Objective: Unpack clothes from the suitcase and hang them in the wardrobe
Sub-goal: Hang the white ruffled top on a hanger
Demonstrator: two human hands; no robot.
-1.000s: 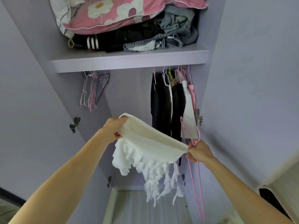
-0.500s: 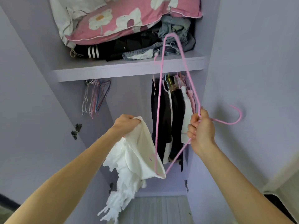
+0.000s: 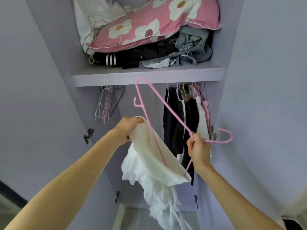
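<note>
A white ruffled garment (image 3: 154,165) hangs in front of the open lilac wardrobe (image 3: 146,77). My left hand (image 3: 128,128) grips its cream waistband at the upper left. My right hand (image 3: 198,149) holds a pink wire hanger (image 3: 167,107) by its neck, the hook pointing right. One end of the hanger sits inside the waistband at the lower right; the other end sticks up toward the shelf. Dark and pale clothes (image 3: 184,123) hang on the rail at the right. No suitcase is in view.
Several bare hangers (image 3: 108,103) hang at the rail's left end. The shelf above holds a pink flowered pillow (image 3: 154,25), a black striped garment (image 3: 111,58) and crumpled jeans (image 3: 191,47). Both wardrobe doors stand open, with hinges on either side.
The right hand let go of the waistband's right end and swung the hanger up and over. One hanger end slid into the waistband, which the left hand has spread wider.
</note>
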